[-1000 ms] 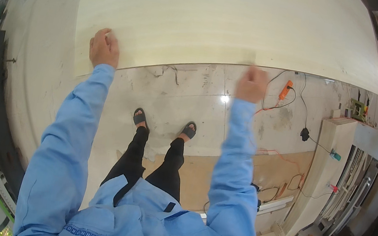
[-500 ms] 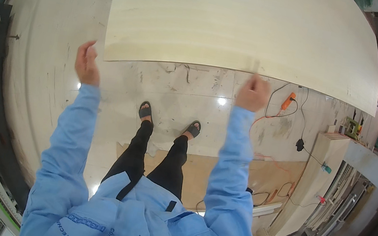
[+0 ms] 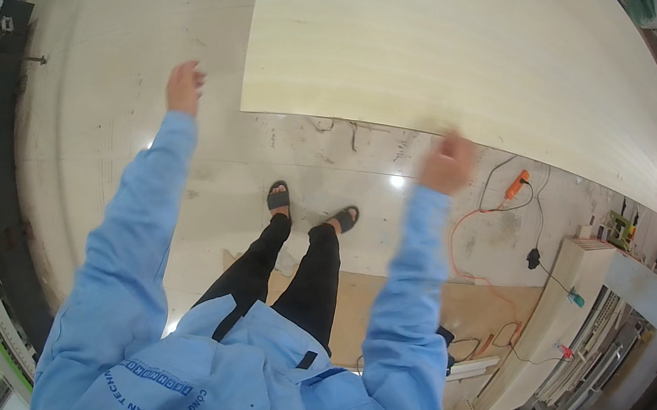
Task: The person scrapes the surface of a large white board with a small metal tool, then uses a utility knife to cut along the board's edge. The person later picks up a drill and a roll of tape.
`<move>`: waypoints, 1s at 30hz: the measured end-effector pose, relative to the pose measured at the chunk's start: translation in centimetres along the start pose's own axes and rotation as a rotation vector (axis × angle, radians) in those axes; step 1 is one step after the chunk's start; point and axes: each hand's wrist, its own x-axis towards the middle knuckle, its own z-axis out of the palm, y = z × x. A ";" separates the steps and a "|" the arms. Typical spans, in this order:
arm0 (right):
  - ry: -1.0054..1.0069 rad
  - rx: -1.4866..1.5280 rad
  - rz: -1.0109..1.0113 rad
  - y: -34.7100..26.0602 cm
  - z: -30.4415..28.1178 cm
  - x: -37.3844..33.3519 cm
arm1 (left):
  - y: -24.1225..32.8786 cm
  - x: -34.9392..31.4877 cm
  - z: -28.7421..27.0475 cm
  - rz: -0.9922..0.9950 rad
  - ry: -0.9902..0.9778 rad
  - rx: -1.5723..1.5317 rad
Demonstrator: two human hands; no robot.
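Note:
A large pale flat board (image 3: 457, 61) spans the upper middle and right, its near edge running across above my feet. My left hand (image 3: 185, 87) is raised to the left of the board's near left corner, apart from it. Its fingers are loosely bent and a little apart, with nothing seen in them. My right hand (image 3: 448, 163) overlaps the near edge of the board in view. Motion smears its fingers, so I cannot tell whether it touches the board or holds anything.
An orange power tool (image 3: 517, 184) with cords lies beyond my right hand. A brown sheet (image 3: 382, 301) is on the floor behind my feet. At the right stands a rack of panels (image 3: 555, 330); a long dark machine edge (image 3: 3, 151) runs along the left.
The board's left corner has shifted right in view. My left hand has moved right and up in the picture; my right hand shifts slightly right and blurs more.

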 end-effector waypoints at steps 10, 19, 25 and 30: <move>-0.205 0.482 -0.153 -8.4 0.9 -5.4 | 3.3 0.5 9.5 0.035 -0.056 0.417; 0.486 0.171 0.385 13.5 -1.2 4.6 | 4.8 -0.2 8.6 0.087 0.047 0.478; 0.457 0.210 0.231 5.1 2.5 -1.2 | 4.6 0.9 7.5 0.122 0.042 0.447; 0.187 0.523 0.218 -6.3 3.1 -7.5 | 4.3 1.8 6.9 0.128 0.055 0.457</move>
